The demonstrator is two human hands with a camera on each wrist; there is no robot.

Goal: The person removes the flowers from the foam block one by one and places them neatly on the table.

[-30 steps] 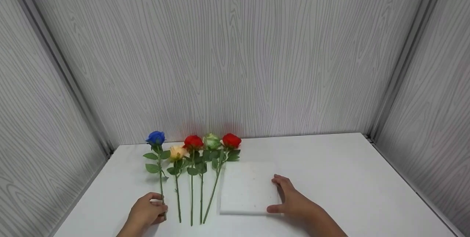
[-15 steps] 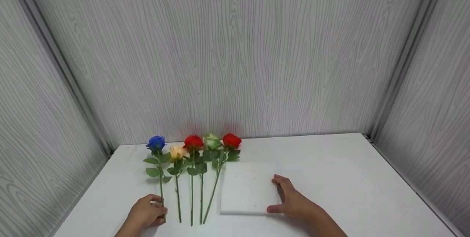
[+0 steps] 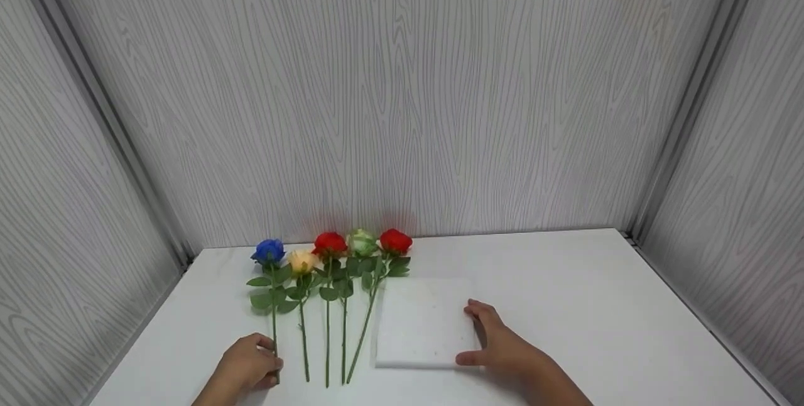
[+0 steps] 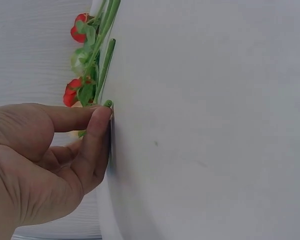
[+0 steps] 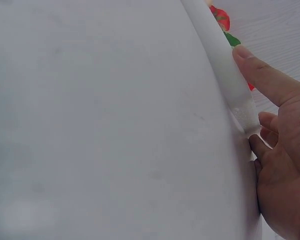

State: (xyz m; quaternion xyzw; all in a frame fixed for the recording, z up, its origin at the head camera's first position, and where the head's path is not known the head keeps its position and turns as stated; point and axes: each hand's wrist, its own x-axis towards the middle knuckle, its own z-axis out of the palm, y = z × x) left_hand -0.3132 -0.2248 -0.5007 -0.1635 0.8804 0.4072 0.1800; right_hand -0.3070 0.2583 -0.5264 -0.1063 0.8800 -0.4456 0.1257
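My left hand pinches the lower stem of a blue rose between thumb and fingers, at the left end of a row of roses. In the left wrist view the cut stem end pokes out just past the fingertips of the left hand, low over the tabletop. My right hand is spread at the right edge of a flat white foam slab, thumb at its near corner and fingertips farther up the side. The right wrist view shows the thumb of the right hand against the slab's edge.
Right of the blue rose lie a peach rose, a red rose, a pale green rose and another red rose, stems toward me. They lie on a white table before a grey wood-grain wall.
The blue rose has come down and slightly nearer to me, its head now closer to the peach rose. My left hand has shifted slightly left and toward me. The right hand has stayed put.
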